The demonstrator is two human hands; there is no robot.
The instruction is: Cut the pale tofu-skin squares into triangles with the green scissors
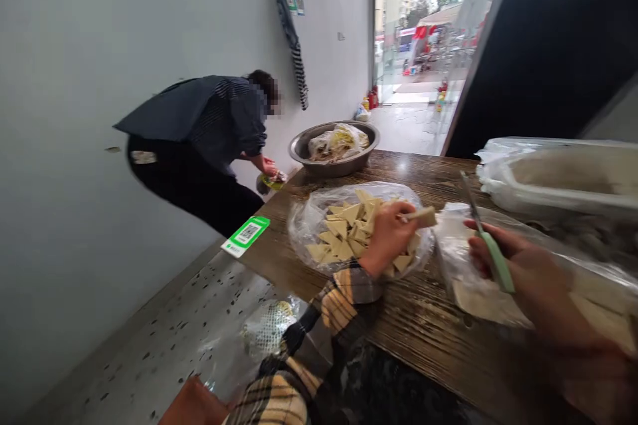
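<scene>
My left hand [391, 236] is closed on a pale beige piece [423, 216], over the right side of a plastic-lined bowl [306, 212]. Triangular beige pieces [343, 229] are heaped in that bowl. To the right, my right hand [518, 265] is wrapped round a knife [493, 255] with a light green handle, its blade pointing up and away. Beneath the knife lies a plastic-covered tray [478, 299], partly hidden by my right hand and forearm.
A metal basin [329, 166] with bagged food stands on the wooden table [413, 325] behind the bowl. A white tub [573, 179] is at the back right. At left, a person [199, 126] bends beside the table. A green code card [246, 236] lies at the table's left edge.
</scene>
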